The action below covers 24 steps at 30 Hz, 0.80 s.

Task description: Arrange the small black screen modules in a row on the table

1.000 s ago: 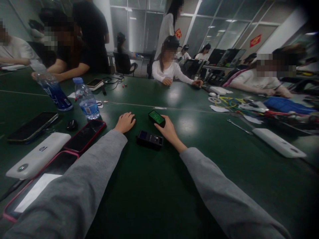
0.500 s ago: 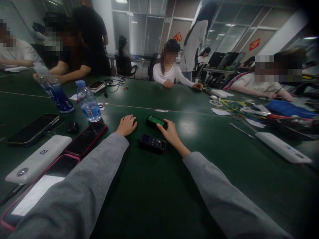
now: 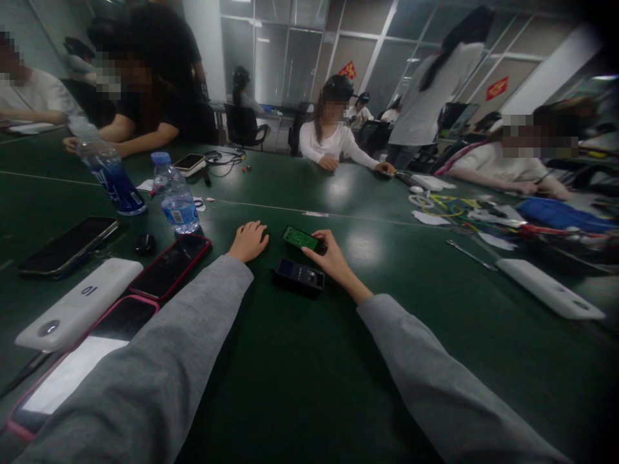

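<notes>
My right hand (image 3: 327, 252) grips the right end of a green circuit board (image 3: 300, 238) with dark edges, thumb on the near side and fingers on the far side. The board is tilted, its green face toward me; whether its far edge touches the table cannot be seen. Just nearer to me lies a black handheld device (image 3: 300, 276) with a small dark screen and buttons, untouched by either hand. To the left, my left hand (image 3: 248, 241) rests palm down on the tabletop with its fingers spread and nothing in them.
On the left are a water bottle (image 3: 178, 200), a larger blue-labelled bottle (image 3: 116, 177), phones and a white power bank (image 3: 80, 303). At right lie a thin metal tool (image 3: 470, 254), another white power bank (image 3: 549, 288) and tangled cables (image 3: 449, 205). Co-workers sit around the table.
My right hand has tilted the circuit board up a little, its green face showing more. My left hand stays flat. A standing person in the background has moved right.
</notes>
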Tool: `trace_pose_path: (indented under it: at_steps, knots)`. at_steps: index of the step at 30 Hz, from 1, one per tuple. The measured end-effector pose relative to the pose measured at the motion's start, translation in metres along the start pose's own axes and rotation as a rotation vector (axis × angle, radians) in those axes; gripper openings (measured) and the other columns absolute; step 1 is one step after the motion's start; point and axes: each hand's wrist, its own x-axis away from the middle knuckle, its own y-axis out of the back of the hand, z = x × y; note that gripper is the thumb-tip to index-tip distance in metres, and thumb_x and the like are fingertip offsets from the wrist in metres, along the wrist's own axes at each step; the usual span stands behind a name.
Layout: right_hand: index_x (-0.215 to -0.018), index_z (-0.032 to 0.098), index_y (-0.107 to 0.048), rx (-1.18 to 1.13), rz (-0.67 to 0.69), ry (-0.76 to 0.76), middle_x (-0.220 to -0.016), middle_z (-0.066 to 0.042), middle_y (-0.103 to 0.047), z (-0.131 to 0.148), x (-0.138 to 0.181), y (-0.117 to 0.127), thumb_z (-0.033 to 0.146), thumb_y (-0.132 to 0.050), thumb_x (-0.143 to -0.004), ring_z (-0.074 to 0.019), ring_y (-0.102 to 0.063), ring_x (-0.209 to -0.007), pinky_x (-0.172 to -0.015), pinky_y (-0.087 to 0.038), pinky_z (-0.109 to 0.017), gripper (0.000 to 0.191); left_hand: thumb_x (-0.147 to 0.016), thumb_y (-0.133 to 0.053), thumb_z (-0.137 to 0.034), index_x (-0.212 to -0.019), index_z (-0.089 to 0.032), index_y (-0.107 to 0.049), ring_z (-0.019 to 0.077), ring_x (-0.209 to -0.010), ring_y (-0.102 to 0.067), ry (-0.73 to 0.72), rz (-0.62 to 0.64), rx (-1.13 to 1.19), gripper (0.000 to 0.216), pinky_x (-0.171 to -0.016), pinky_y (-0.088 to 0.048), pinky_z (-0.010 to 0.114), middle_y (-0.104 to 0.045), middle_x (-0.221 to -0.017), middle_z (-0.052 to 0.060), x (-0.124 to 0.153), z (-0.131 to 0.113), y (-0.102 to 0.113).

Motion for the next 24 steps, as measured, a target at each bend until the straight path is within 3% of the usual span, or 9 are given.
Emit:
trace_pose_path:
  at_steps: [7,14,20,24]
  knots:
    - [-0.119,0.024,-0.053,-0.03,0.021,-0.01,-0.119,-0.01,-0.064,-0.004,-0.002,0.001,0.048,-0.071,-0.087,-0.0298,-0.061,-0.115,-0.099,-0.052,-0.048,0.044,-0.107,-0.041,-0.039,-0.149,-0.02,-0.055,0.0299,-0.149,-0.043,0.003,0.01,0.004,0.048,-0.122,-0.035,0.051,-0.05,-0.16,0.013,0.0,0.0,0.001]
    - [-0.125,0.021,-0.056,0.37,-0.222,0.109,-0.128,-0.014,-0.058,0.005,-0.003,0.007,0.013,-0.061,-0.083,-0.0328,-0.056,-0.123,-0.108,-0.048,-0.053,0.043,-0.107,-0.041,-0.039,-0.149,-0.021,-0.056,0.0305,-0.149,-0.043,-0.011,0.008,0.028,0.048,-0.122,-0.035,0.052,-0.051,-0.159,0.013,-0.002,0.002,-0.001]
    - [-0.144,0.021,-0.05,0.637,0.049,0.302,-0.148,-0.014,-0.054,0.018,0.003,0.009,-0.006,-0.051,-0.073,-0.0361,-0.045,-0.139,-0.111,-0.042,-0.058,0.076,-0.107,-0.042,-0.038,-0.147,-0.021,-0.057,0.0293,-0.148,-0.044,-0.009,-0.005,0.02,0.046,-0.122,-0.035,0.051,-0.051,-0.159,0.013,-0.001,0.002,-0.001]
    - [-0.15,0.023,-0.047,0.644,0.15,0.342,-0.153,-0.013,-0.051,0.02,0.004,0.007,0.0,-0.062,-0.083,-0.0363,-0.044,-0.142,-0.113,-0.041,-0.059,0.072,-0.107,-0.041,-0.038,-0.147,-0.018,-0.057,0.0291,-0.148,-0.045,-0.018,-0.005,0.01,0.047,-0.121,-0.036,0.049,-0.051,-0.159,0.015,-0.002,0.004,-0.002]
